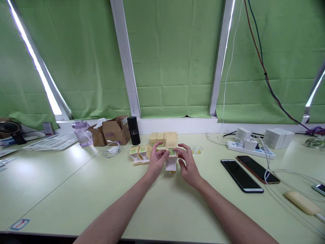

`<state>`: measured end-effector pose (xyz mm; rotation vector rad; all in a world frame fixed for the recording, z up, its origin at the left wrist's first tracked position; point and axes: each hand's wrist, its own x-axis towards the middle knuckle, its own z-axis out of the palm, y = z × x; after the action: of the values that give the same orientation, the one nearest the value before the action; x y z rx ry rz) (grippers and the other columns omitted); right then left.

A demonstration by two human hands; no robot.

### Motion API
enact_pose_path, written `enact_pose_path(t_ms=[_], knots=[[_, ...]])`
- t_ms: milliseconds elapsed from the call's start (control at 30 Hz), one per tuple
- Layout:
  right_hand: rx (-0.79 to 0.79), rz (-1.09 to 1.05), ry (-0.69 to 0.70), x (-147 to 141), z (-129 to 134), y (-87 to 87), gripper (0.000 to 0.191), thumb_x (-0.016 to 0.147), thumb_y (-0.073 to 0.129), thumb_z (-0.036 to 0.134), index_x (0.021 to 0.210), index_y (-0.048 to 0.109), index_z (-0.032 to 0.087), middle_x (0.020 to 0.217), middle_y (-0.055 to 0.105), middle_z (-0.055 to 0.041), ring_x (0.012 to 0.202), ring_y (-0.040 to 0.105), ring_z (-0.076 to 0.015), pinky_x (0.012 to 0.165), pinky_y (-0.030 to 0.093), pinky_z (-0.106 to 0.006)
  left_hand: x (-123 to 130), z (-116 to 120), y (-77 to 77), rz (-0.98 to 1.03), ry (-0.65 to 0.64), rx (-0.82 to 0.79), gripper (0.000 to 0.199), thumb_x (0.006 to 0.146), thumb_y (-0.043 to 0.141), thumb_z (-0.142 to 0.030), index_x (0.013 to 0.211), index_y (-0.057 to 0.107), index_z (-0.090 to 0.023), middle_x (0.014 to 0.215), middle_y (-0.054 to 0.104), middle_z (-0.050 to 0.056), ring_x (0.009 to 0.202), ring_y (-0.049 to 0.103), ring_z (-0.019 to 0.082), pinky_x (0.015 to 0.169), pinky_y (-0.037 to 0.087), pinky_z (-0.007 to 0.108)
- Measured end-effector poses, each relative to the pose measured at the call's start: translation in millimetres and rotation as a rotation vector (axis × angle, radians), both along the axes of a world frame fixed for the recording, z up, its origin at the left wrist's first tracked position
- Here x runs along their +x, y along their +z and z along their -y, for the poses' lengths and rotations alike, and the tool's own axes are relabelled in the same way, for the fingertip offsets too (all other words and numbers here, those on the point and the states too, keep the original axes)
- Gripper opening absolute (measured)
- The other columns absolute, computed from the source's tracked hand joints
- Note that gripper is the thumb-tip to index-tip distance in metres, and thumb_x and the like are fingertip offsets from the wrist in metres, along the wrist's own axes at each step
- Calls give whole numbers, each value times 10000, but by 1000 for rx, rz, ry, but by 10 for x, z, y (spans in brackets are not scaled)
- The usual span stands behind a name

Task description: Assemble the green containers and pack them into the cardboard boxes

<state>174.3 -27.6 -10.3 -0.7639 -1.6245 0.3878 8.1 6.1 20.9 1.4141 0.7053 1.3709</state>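
Note:
A small tan cardboard box (172, 145) with a green patch and a white flap hanging down is held between both my hands. My left hand (156, 162) pinches its left side with thumb and fingers. On its right side, my right hand (189, 166) has its curled fingers against the box edge. Just below the flap, a small clear and yellow item (173, 171) shows in part. Two similar boxes, a left one (134, 153) and a right one (144, 151), sit left of my left hand with flaps out. Behind stands a row of closed tan boxes (160, 136).
Clear round plastic pieces (197, 149) lie right of the boxes. At left are a black cylinder (133, 130), a brown carton (115, 131), a purple bottle (83, 134) and a white cable (111, 149). Two phones (242, 175) and a power strip (250, 149) lie at right.

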Motion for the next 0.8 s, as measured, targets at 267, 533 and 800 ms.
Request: enact_pose_path(t_ms=[267,533,800], knots=[[-88,-181,78,-1,-61,5,471,928,446,96,1268,653,348,1406,392,-68,1108,650,-196,959,594,-414,-5,-46,-42,-17,-26,30,618,862,747,-567,1305,461,-245,1092,747,86,985,716,223,844,531,332],[-157,-332,114,39,-100,20,402,899,545,166,1227,693,346,1347,435,-61,975,680,-179,899,607,-406,-83,-84,-111,-117,27,250,535,849,725,-331,1349,538,-285,1448,538,99,1072,637,230,969,518,416],[-175,-290,96,74,-131,-11,421,883,561,188,1253,685,348,1324,452,-60,981,676,-187,836,593,-366,-102,-130,-184,-245,17,420,484,868,723,-289,1338,616,-321,1529,429,91,1222,585,268,1083,483,463]])
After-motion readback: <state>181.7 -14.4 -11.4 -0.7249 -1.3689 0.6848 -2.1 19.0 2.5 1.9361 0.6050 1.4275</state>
